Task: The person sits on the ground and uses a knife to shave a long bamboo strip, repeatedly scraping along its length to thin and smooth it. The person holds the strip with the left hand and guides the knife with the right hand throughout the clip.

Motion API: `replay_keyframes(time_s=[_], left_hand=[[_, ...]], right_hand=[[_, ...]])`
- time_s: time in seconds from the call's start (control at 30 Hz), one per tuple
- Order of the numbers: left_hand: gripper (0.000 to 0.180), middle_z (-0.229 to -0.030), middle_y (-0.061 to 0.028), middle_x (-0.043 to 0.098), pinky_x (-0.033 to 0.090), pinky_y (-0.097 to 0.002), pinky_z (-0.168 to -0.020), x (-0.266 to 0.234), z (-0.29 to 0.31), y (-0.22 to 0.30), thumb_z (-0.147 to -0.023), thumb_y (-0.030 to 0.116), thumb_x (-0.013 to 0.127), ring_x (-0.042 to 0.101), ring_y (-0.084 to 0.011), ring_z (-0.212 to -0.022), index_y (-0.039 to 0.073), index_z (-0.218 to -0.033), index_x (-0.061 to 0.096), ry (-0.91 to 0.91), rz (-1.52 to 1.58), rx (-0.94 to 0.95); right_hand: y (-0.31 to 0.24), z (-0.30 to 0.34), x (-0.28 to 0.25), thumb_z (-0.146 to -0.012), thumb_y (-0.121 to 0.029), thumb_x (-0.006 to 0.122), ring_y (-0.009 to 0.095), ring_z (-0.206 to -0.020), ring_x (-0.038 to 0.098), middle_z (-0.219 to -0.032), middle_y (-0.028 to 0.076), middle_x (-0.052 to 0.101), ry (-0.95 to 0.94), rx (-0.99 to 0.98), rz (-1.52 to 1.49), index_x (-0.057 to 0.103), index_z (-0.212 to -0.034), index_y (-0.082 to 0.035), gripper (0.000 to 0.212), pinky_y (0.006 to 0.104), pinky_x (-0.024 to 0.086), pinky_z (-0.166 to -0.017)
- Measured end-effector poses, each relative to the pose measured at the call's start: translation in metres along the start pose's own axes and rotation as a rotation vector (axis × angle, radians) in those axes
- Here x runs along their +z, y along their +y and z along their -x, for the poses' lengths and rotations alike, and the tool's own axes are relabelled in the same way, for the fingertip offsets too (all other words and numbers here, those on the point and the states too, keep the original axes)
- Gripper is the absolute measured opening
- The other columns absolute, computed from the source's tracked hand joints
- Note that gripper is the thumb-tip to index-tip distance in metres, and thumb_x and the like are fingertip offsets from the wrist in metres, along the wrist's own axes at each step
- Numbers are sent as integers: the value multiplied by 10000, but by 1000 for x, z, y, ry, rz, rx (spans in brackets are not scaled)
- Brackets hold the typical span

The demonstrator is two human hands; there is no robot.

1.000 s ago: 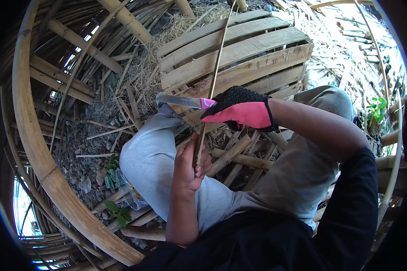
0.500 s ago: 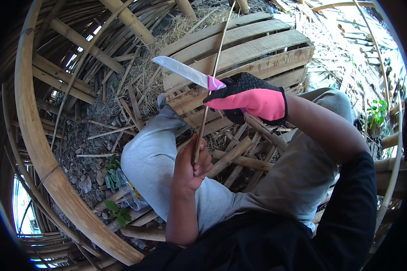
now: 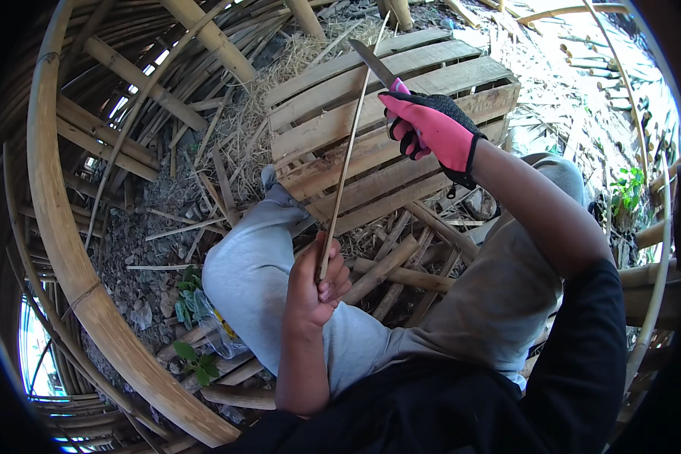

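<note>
My bare left hand [image 3: 315, 280] is closed round the lower end of a thin bamboo strip [image 3: 349, 144], above my left thigh. The strip slants up and away, its far end over the back of a wooden slatted crate [image 3: 401, 98]. In a pink and black glove, my right hand [image 3: 433, 130] grips a knife [image 3: 376, 63] by its pink handle. The blade points up and to the left, its tip close to the strip's upper part; whether they touch I cannot tell. Fingers of the glove are curled below the handle.
A thick curved bamboo pole [image 3: 76, 265] runs down my left side. Cut bamboo pieces [image 3: 390, 268] lie between my legs and the crate. Straw [image 3: 242, 144] and dry shavings cover the ground near the crate. A small green plant [image 3: 197, 361] grows beside a clear plastic bag [image 3: 225, 337].
My right hand has moved up and away along the strip with the knife, and the blade has turned to point more upward. My left hand stays nearly in place, holding the strip.
</note>
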State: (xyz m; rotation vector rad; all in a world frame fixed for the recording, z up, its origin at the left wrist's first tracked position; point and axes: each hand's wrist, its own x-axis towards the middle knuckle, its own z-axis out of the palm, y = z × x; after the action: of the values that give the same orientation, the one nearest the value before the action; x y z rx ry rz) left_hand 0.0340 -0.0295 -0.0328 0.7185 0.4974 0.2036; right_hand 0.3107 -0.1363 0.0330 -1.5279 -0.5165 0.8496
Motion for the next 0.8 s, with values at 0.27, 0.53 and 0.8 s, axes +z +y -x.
replay_keyframes(time_s=[0.27, 0.53, 0.8], left_hand=[[417, -466, 53, 358, 195, -228, -361, 6, 1, 1, -1099, 449, 448, 263, -45, -355, 113, -863, 524, -5, -50, 17], [400, -471, 52, 361, 209, -227, -355, 6, 2, -1, -1097, 426, 462, 276, -44, -356, 112, -858, 525, 26, -61, 37], [360, -463, 67, 331, 197, -221, -366, 8, 3, -1, -1102, 394, 454, 254, -44, -366, 120, -876, 512, 33, -81, 47]], right_hand=[[-2, 4, 5, -911, -543, 734, 92, -643, 566, -777, -25, 587, 111, -64, -53, 688, -979, -109, 441, 253, 430, -582], [11, -9, 4, -920, -534, 729, 100, -655, 585, -792, -12, 608, 155, 25, -154, 667, -966, -108, 434, 256, 450, -573], [7, 2, 19, -920, -599, 686, 138, -833, 650, -919, 31, 680, 102, 30, -146, 653, -1037, -90, 523, 307, 518, -710]])
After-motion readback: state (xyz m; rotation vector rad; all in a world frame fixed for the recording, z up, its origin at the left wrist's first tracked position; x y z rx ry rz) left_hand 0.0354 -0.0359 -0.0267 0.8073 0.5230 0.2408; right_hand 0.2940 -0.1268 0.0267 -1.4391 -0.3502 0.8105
